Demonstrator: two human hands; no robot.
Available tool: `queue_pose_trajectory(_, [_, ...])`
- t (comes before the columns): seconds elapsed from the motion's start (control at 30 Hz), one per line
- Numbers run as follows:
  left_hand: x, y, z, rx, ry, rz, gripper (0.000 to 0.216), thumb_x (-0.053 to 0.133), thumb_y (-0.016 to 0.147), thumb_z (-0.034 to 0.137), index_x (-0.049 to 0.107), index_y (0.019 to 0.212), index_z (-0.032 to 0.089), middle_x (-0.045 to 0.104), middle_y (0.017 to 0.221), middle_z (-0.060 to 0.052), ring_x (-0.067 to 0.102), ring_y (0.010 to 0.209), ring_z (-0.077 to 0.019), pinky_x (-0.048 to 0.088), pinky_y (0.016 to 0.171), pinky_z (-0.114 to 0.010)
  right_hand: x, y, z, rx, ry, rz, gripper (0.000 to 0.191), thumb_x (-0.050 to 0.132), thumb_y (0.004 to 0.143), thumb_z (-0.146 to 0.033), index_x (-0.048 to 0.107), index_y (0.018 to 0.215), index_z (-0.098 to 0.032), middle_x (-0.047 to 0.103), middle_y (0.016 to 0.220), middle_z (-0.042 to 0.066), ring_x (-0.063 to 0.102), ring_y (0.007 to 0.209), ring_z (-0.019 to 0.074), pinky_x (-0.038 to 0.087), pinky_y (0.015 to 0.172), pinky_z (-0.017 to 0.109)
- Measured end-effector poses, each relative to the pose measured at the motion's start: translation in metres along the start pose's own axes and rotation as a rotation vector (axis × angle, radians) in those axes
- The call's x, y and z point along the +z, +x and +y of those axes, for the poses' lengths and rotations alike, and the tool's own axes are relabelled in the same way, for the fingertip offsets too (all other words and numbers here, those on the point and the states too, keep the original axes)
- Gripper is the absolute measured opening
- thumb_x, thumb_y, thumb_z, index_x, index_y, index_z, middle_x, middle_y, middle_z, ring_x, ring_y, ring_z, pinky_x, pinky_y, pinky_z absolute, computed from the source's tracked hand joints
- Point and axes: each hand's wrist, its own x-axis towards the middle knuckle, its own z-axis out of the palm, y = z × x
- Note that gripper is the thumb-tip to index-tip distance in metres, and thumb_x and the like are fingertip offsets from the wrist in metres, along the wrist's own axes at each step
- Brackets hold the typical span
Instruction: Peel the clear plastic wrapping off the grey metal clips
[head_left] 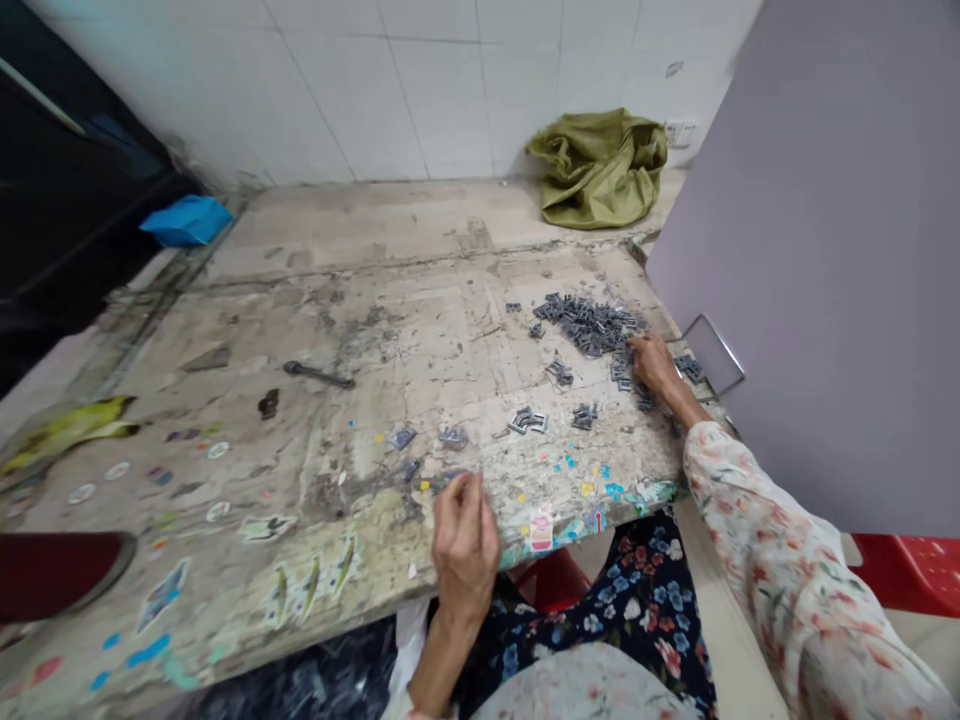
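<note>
A pile of small grey plastic pieces (589, 322), framed and slotted like strap buckles, lies on the right half of the worn table. My right hand (654, 362) reaches to its right edge, fingertips drawn together among the pieces; what they grip is hidden. Near the front edge, my left hand (466, 540) hovers with its fingers pressed together, and I cannot make out anything in them. Between the hands lie small clusters of the same pieces, including a curved cluster (528, 420) and a darker cluster (584, 415). Two flat pieces, one a grey piece (452, 437), lie just beyond my left hand.
A dark tool-like bar (319, 375) lies left of centre. An olive cloth sack (600, 170) rests at the back by the tiled wall. A mauve panel (817, 250) with a metal handle (716, 355) bounds the right. At left are a blue packet (187, 220) and a dark red object (60, 575).
</note>
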Motion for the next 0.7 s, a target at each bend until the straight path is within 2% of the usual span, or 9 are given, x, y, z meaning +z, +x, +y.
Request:
queue_pose_trajectory(0.13, [0.021, -0.007, 0.015, 0.001, -0.138, -0.107, 0.035, 0.044, 0.094, 0.012, 0.059, 0.125, 0.016, 0.058, 0.113, -0.014, 0.060, 0.106, -0.0222, 0.054, 0.089, -0.036, 0.006, -0.037, -0.030, -0.073, -0.001, -0.068, 0.031, 0.041, 0.087, -0.017, 0.068, 0.100, -0.016, 0.065, 0.099, 0.013, 0.056, 0.096, 0.0248, 0.044, 0.086, 0.035])
queue_pose_trajectory(0.3, [0.023, 0.005, 0.023, -0.158, -0.308, -0.150, 0.027, 0.045, 0.094, 0.017, 0.068, 0.108, 0.015, 0.064, 0.100, -0.012, 0.063, 0.096, -0.0208, 0.053, 0.086, -0.036, 0.001, -0.090, -0.069, -0.158, 0.058, -0.106, 0.026, 0.043, 0.092, -0.019, 0.068, 0.099, -0.017, 0.066, 0.094, 0.010, 0.059, 0.089, 0.0226, 0.048, 0.082, 0.034])
queue_pose_trajectory(0.4, [0.025, 0.010, 0.037, -0.358, -0.515, -0.223, 0.023, 0.051, 0.092, 0.026, 0.072, 0.097, 0.016, 0.068, 0.097, -0.010, 0.065, 0.092, -0.0203, 0.054, 0.083, -0.034, -0.008, -0.120, -0.087, -0.172, 0.131, 0.020, 0.030, 0.040, 0.094, -0.016, 0.065, 0.110, -0.017, 0.066, 0.101, 0.013, 0.060, 0.097, 0.0256, 0.049, 0.086, 0.040])
queue_pose_trajectory(0.47, [0.029, 0.013, 0.049, -0.593, -0.729, -0.328, 0.025, 0.057, 0.089, 0.034, 0.072, 0.097, 0.016, 0.070, 0.096, -0.009, 0.067, 0.084, -0.0187, 0.056, 0.075, -0.031, -0.014, -0.140, -0.100, -0.196, 0.207, 0.058, 0.032, 0.038, 0.096, -0.015, 0.062, 0.117, -0.018, 0.066, 0.106, 0.013, 0.059, 0.101, 0.0257, 0.050, 0.088, 0.042])
queue_pose_trajectory(0.57, [0.038, 0.015, 0.065, -0.894, -1.075, -0.542, 0.037, 0.064, 0.084, 0.046, 0.071, 0.101, 0.014, 0.072, 0.092, -0.009, 0.067, 0.073, -0.0162, 0.057, 0.068, -0.029, -0.020, -0.169, -0.122, -0.326, 0.344, -0.089, 0.035, 0.038, 0.097, -0.015, 0.056, 0.126, -0.021, 0.065, 0.110, 0.012, 0.060, 0.103, 0.0241, 0.052, 0.089, 0.041])
queue_pose_trajectory(0.63, [0.042, 0.015, 0.070, -0.956, -1.221, -0.619, 0.042, 0.067, 0.080, 0.051, 0.072, 0.096, 0.012, 0.072, 0.086, -0.009, 0.068, 0.072, -0.0169, 0.058, 0.068, -0.028, -0.021, -0.185, -0.134, -0.398, 0.400, -0.159, 0.037, 0.039, 0.097, -0.015, 0.051, 0.132, -0.021, 0.065, 0.111, 0.012, 0.060, 0.104, 0.0240, 0.053, 0.089, 0.041])
queue_pose_trajectory(0.7, [0.043, 0.013, 0.071, -0.986, -1.276, -0.618, 0.044, 0.072, 0.076, 0.052, 0.073, 0.089, 0.010, 0.072, 0.080, -0.009, 0.069, 0.071, -0.0175, 0.057, 0.067, -0.028, -0.021, -0.196, -0.140, -0.420, 0.440, -0.178, 0.041, 0.039, 0.097, -0.014, 0.047, 0.137, -0.021, 0.064, 0.113, 0.012, 0.060, 0.106, 0.0237, 0.054, 0.089, 0.041])
